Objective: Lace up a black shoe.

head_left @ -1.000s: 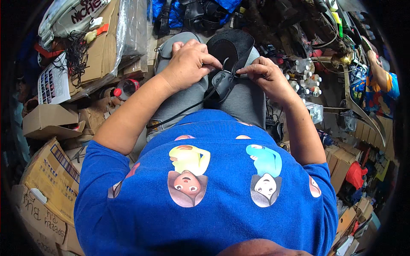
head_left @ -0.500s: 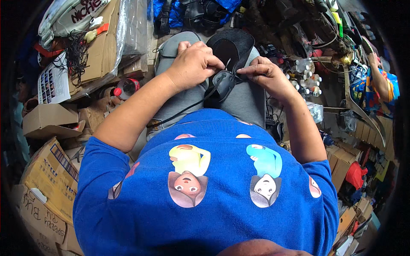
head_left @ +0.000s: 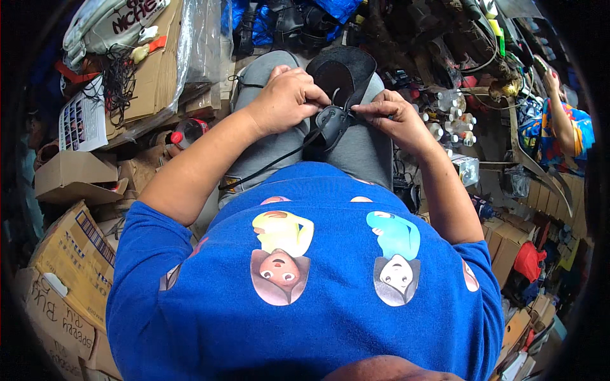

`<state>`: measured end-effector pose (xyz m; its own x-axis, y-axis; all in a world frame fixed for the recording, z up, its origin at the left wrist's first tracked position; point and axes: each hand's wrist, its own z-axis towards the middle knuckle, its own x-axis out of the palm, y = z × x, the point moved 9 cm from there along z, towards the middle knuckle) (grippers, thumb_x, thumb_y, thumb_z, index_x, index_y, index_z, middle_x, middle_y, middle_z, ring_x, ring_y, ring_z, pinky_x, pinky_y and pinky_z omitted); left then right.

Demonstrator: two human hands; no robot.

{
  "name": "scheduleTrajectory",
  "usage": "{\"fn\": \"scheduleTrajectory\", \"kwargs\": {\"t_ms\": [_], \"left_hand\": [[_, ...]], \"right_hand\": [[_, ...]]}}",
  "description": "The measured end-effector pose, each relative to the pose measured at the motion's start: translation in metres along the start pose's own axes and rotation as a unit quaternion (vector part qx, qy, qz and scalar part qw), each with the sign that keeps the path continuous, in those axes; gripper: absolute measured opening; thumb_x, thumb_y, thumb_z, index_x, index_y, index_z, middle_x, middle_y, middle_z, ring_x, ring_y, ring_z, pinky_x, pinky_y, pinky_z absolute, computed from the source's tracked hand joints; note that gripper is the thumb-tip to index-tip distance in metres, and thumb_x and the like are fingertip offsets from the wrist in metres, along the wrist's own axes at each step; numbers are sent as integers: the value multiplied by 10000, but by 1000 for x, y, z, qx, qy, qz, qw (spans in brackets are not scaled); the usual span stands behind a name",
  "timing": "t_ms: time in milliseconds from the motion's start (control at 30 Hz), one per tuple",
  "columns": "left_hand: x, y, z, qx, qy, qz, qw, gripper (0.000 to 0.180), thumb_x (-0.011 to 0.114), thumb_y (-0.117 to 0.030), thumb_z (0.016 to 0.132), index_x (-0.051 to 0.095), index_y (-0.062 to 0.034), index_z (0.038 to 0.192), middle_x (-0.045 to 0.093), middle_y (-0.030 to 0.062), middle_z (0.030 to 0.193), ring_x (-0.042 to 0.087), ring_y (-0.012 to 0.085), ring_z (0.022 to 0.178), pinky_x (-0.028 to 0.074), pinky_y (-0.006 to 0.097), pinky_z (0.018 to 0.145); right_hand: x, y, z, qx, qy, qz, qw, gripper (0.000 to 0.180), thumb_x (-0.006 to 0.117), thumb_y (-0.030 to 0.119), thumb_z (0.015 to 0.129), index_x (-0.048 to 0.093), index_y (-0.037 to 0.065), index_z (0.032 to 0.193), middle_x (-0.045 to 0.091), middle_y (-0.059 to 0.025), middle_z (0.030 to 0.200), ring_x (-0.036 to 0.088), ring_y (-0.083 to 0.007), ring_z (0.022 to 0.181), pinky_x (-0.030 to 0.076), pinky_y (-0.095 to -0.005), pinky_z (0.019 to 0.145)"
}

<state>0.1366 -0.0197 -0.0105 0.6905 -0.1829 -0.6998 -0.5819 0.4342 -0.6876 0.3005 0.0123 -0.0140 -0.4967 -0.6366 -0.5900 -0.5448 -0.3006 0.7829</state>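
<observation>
Across my lap lies a black leather shoe upper [head_left: 348, 68], its wide, curved end away from me and a smaller flap with eyelets [head_left: 333, 124] toward me. A black shoelace [head_left: 270, 164] trails from it over my left thigh. My left hand [head_left: 287, 100] is closed in a pinch at the left side of the eyelets, seemingly on the lace; a short pale tip sticks up beside its fingertips. At the opposite edge, thumb and forefinger of my right hand [head_left: 395, 119] pinch the upper beside the eyelets. The fingertips partly hide what they grip.
Flattened cardboard [head_left: 155, 76] and plastic sheeting lie at left, above an open carton [head_left: 73, 178]. A red-capped bottle [head_left: 189, 132] lies by my left knee. Several small bottles [head_left: 454, 117] stand at right. Another person's arm [head_left: 559, 117] shows at far right. Black footwear [head_left: 286, 22] sits ahead.
Both hands keep their pinches at the eyelets with only slight shifts. The view has moved a little. At far right the other person's arm has shifted slightly.
</observation>
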Motion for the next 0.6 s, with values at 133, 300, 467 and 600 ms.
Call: {"fn": "scheduleTrajectory", "kwargs": {"t_ms": [133,300,467,600], "left_hand": [[-2,-5,-7,-11,-34,8,999,160,669,-120,689,710,-127,843,614,13,789,564,187,876,314,361,920],[-3,-1,4,-5,-40,18,999,156,672,-111,678,713,-142,826,589,18,747,559,194,825,334,372,889],[5,9,23,-4,32,-35,999,172,665,-69,710,723,-176,832,552,22,724,547,194,799,358,356,810],[10,8,17,2,85,-24,996,248,652,-67,739,732,-225,913,536,-10,747,532,169,849,311,362,876]], "right_hand": [[1,-1,-5,-4,-21,19,1000,359,648,29,724,728,182,1038,579,-17,794,524,-171,839,427,-289,837],[4,-6,4,-20,2,62,998,320,662,35,748,727,161,1035,566,-9,778,519,-161,822,424,-278,795],[4,-6,15,-38,52,90,994,283,662,45,782,726,156,1034,522,-4,737,509,-136,775,425,-262,750],[5,-9,9,-11,51,82,995,283,661,47,784,725,156,1037,526,-4,736,510,-144,778,422,-271,758]]}}
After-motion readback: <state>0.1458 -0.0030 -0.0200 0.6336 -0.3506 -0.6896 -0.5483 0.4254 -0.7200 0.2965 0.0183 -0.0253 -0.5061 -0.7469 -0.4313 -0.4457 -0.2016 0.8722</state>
